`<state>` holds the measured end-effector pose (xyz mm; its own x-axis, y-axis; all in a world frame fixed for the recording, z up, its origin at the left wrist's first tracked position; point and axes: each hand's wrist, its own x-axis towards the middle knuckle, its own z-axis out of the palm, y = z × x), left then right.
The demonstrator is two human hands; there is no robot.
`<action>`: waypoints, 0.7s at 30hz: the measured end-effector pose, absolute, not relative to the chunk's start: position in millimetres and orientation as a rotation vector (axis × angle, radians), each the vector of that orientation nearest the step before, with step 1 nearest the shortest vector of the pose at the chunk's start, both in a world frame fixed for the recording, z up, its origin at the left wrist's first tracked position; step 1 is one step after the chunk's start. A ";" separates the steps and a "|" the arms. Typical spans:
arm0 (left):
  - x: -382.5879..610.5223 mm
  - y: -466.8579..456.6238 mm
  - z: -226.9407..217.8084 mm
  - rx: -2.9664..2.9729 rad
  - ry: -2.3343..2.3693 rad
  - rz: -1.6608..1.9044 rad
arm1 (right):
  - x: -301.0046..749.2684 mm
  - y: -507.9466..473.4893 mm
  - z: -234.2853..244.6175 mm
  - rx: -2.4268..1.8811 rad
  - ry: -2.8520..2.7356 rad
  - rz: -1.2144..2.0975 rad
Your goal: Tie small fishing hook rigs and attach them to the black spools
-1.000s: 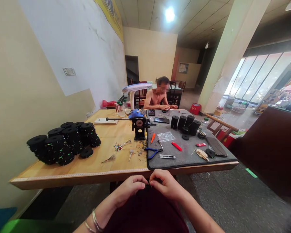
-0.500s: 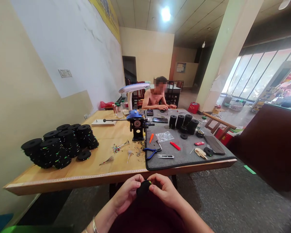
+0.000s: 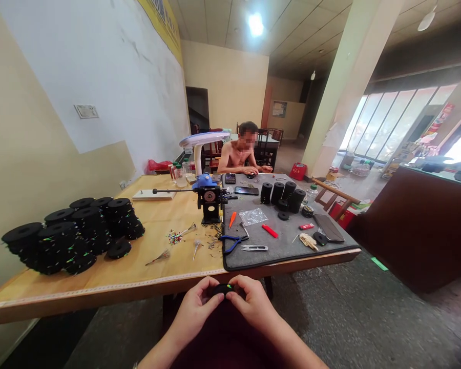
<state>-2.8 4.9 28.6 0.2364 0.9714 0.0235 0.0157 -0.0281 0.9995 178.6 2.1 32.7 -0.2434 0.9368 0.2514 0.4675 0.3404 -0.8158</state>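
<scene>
black disc (image 3: 219, 289) sits pinched narrowly between thumb and fingers of both the left hand (image 3: 197, 302) and right hand (image 3: 250, 295), with the table (image 3: 153, 212) just beyond the grip, so i'd brace with the left and have the right press lightly by the bright green bit (image 3: 229, 286).

A black disc (image 3: 220, 289), seemingly tilted, shows green.
</scene>
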 end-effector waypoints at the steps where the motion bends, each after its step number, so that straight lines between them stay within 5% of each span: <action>1: -1.6 3.7 28.9 1.312 1.029 1.054 | 178.0 1.7 31.9 -1.242 -1.844 0.800; 7: 5.4 0.8 34.0 1.145 0.983 1.028 | 180.2 1.1 31.3 -1.224 -1.858 0.822; 14: 8.6 13.4 36.9 1.304 1.070 0.802 | 186.3 1.3 39.4 -1.264 -2.266 0.487; 21: 15.5 6.6 40.2 0.852 0.875 0.797 | 187.6 1.0 51.1 -1.170 -2.176 0.685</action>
